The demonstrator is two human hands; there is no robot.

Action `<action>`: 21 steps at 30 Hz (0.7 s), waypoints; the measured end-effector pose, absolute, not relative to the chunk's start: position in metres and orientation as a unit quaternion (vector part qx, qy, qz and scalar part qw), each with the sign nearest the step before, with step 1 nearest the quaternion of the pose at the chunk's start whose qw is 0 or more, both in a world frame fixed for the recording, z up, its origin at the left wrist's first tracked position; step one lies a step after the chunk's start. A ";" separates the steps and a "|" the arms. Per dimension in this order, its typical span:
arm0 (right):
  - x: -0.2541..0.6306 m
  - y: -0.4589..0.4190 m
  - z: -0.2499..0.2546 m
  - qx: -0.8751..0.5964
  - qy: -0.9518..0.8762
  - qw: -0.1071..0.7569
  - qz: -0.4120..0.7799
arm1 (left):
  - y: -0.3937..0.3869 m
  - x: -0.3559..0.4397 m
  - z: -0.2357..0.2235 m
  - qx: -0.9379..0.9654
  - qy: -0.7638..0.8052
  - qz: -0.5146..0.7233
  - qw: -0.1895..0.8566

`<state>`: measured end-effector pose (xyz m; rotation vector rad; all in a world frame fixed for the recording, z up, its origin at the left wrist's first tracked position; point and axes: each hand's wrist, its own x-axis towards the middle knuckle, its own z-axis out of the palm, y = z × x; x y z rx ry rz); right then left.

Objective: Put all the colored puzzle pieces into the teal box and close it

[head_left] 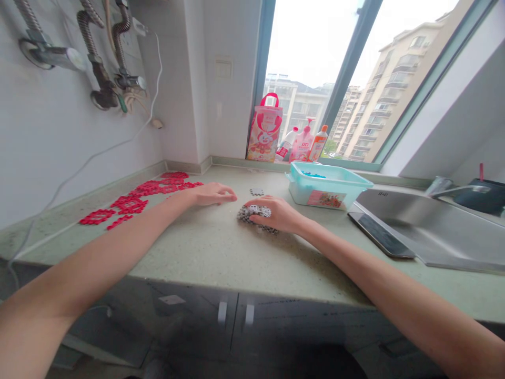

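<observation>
My right hand [276, 213] is curled over a pile of small grey toothed pieces [246, 215] on the countertop, thumb and fingers closed on some of them. Part of the pile is hidden beneath the palm. A single flat grey piece [256, 191] lies just beyond. To the left, my left hand [215, 194] hovers low over the counter, fingers loosely stretched out, holding nothing. Many red toothed pieces [152, 187] are spread in a band along the left wall, some behind the left forearm.
A turquoise plastic tub [335, 181] with blue pieces inside stands on the right. Beside the steel sink [426, 226] lies a dark phone [381, 234]. Bottles [303, 145] and a pink bag [265, 131] line the windowsill. A white cable [106, 152] runs down the left wall.
</observation>
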<state>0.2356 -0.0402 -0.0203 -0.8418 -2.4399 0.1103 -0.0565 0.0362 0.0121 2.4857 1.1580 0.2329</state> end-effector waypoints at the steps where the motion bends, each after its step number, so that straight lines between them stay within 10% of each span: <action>1: 0.235 -0.041 -0.020 -0.316 -0.909 0.269 0.041 | 0.041 -0.061 0.011 0.877 0.432 0.093 0.189; 21: 0.227 -0.052 -0.013 -0.374 -0.904 0.206 -0.005 | 0.042 -0.057 0.006 0.875 0.459 0.087 0.126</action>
